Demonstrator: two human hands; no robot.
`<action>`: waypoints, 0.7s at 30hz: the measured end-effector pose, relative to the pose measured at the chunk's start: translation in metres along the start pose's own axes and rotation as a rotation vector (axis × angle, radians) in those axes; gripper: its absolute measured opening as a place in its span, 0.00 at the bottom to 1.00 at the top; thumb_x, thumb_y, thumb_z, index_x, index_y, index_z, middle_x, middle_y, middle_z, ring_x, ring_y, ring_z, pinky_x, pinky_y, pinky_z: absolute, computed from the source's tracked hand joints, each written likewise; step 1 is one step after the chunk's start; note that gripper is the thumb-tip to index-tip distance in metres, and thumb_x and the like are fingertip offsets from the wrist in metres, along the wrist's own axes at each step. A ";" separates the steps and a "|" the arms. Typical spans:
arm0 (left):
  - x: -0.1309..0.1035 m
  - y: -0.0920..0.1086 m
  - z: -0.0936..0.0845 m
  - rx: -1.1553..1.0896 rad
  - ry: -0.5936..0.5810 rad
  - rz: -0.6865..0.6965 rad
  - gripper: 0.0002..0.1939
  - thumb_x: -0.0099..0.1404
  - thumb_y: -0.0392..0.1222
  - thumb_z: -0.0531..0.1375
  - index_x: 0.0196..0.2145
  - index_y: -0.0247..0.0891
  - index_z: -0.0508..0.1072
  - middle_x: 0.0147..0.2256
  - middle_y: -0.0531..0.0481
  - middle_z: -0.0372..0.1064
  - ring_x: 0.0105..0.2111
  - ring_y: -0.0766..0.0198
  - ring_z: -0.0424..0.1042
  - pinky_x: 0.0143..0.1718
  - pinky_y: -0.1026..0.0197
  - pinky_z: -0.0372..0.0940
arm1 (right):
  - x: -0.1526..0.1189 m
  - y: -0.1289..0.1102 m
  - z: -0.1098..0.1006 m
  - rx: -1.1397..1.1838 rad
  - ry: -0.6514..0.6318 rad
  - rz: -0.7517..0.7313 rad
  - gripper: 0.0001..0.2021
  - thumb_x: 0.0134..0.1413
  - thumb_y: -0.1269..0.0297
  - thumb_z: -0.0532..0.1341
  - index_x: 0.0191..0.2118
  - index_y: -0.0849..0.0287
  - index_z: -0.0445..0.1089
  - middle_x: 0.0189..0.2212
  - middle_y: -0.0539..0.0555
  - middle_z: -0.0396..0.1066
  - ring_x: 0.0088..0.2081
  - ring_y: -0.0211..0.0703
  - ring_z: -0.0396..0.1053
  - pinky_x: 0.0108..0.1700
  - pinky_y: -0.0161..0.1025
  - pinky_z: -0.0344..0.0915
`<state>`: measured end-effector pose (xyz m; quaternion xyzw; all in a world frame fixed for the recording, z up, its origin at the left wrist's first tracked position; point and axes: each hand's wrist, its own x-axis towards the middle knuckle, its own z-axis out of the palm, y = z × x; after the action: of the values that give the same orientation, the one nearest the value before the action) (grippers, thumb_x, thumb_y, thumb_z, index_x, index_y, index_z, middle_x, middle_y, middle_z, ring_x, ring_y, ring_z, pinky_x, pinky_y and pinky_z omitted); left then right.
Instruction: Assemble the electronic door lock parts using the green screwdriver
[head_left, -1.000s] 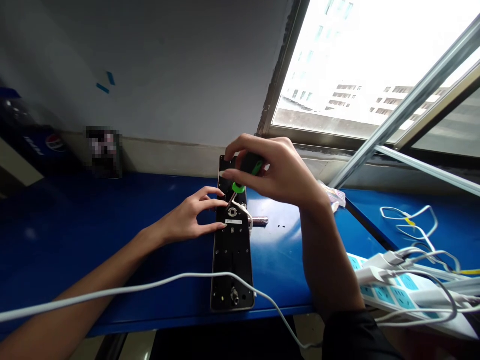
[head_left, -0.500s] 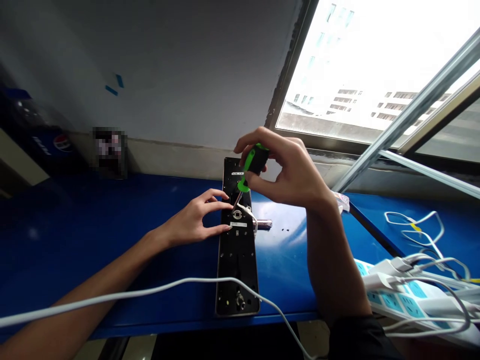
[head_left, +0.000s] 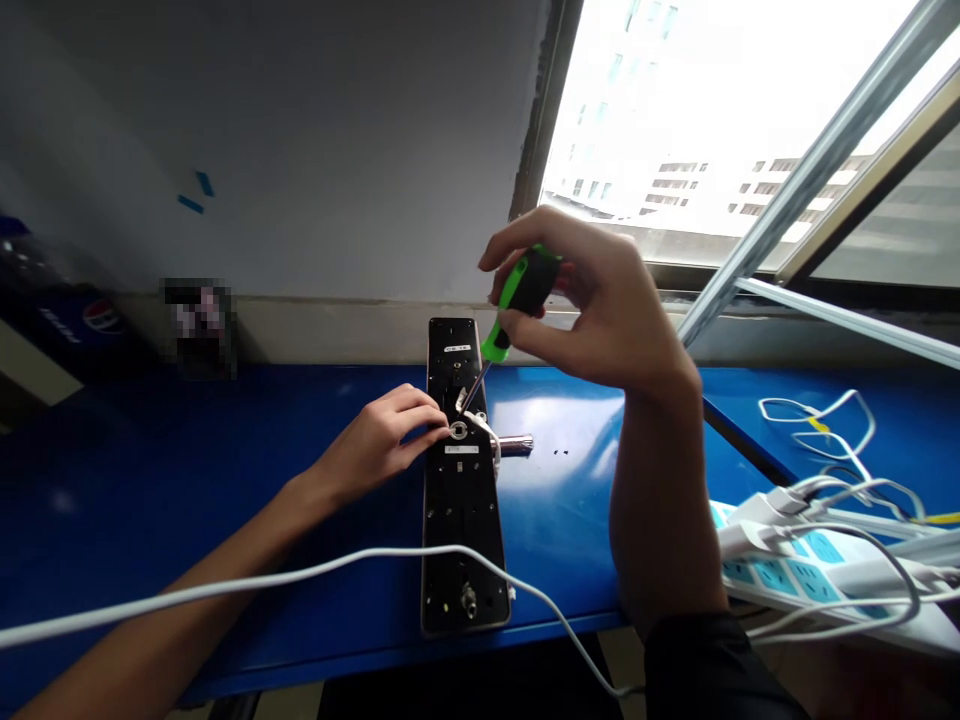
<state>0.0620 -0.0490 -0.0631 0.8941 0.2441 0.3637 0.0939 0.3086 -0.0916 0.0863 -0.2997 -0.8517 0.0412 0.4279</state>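
A long black panel (head_left: 463, 530) with screws, labels and a round fitting lies upright in view on the blue table. My right hand (head_left: 585, 300) grips a green and black screwdriver (head_left: 525, 290) above it, the shaft slanting down so the tip is near the round fitting (head_left: 458, 430). My left hand (head_left: 405, 430) is at the panel's left edge, thumb and fingertips drawn together beside that fitting; anything between them is too small to make out. A short white cable (head_left: 487, 432) and a shiny cylinder (head_left: 514, 445) show at the panel's right side.
A long white cable (head_left: 375, 553) crosses in front, over my left forearm and the panel. At the right lies a white power strip (head_left: 780, 580) with plugs and tangled cables. Two tiny dark bits sit right of the cylinder. Bottles stand far left; a metal bar slants before the window.
My left fingers have come together from a spread pose. The screwdriver has lifted slightly, with its handle further right of the panel. The whole view has shifted a little.
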 end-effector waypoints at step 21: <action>0.160 0.034 0.132 0.164 -0.940 0.042 0.11 0.56 0.28 0.63 0.33 0.39 0.83 0.31 0.46 0.75 0.28 0.59 0.71 0.25 0.62 0.59 | -0.064 0.066 -0.102 -0.079 -0.315 0.512 0.12 0.50 0.67 0.74 0.43 0.54 0.80 0.26 0.51 0.77 0.25 0.42 0.75 0.20 0.37 0.70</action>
<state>0.2654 0.0043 -0.0496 0.9709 0.1849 -0.0991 0.1157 0.4460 -0.0911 0.0843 -0.5111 -0.8052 0.1607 0.2542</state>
